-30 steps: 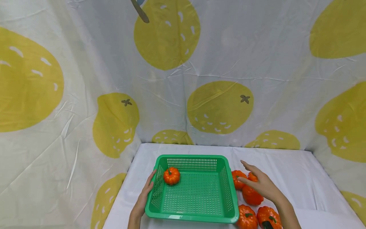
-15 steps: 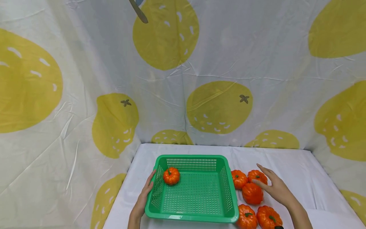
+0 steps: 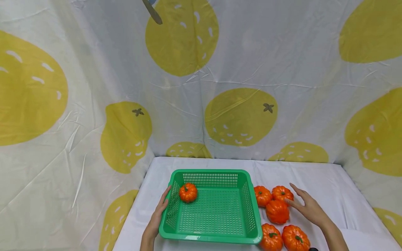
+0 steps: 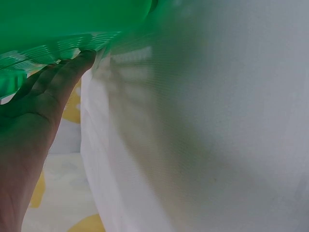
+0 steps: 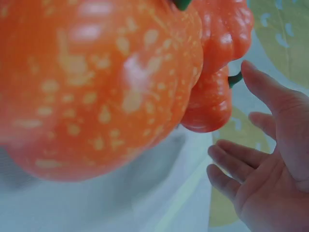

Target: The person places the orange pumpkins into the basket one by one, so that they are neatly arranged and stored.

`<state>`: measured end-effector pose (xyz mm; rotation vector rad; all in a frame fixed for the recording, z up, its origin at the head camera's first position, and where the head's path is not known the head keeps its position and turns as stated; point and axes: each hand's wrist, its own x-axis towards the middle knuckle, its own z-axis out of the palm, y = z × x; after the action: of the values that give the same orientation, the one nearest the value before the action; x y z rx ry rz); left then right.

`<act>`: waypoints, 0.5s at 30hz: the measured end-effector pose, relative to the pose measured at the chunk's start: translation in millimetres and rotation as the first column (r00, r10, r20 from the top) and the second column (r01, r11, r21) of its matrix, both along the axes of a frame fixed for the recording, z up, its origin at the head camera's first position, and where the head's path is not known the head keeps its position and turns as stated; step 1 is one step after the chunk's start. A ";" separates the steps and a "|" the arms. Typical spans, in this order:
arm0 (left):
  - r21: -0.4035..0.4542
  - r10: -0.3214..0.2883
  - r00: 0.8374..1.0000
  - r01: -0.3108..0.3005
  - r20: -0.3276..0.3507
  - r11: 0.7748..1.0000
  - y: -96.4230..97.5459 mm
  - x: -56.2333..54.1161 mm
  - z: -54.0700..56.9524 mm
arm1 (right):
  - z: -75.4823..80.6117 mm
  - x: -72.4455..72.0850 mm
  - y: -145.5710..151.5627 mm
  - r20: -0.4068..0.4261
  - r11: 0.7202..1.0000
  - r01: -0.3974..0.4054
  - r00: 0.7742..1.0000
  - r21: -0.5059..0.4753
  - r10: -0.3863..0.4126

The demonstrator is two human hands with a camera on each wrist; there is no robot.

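Beside pumpkins (image 3: 282,194), right hand (image 3: 309,209) spread, empty; left hand (image 3: 157,217) unclenched against green basket (image 3: 213,214).

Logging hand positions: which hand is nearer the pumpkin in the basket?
Left. The left hand is at the left side of the basket, with the pumpkin just inside; the right hand is beyond the right side, by the other pumpkins.
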<state>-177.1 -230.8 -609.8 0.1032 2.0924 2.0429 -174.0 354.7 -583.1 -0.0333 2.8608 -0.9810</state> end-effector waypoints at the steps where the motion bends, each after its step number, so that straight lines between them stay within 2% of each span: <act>1: 0.000 0.001 1.000 -0.001 0.000 1.000 -0.3 0.0 0.2 | -2.2 -1.5 0.4 0.003 1.000 -0.002 1.000 -0.003 0.002; 7: -0.003 0.003 1.000 -0.003 -0.009 1.000 -1.5 -0.2 0.5 | -12.0 -9.7 0.4 0.037 1.000 -0.015 0.999 -0.022 0.016; 15: 0.008 -0.004 1.000 0.004 -0.018 1.000 0.0 0.7 -1.0 | -9.1 -15.3 -2.0 0.035 0.998 -0.057 0.998 -0.031 0.058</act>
<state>-176.4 -230.8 -610.7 0.1277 2.0928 2.0562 -189.3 352.6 -592.2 -0.0992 2.7964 -1.0033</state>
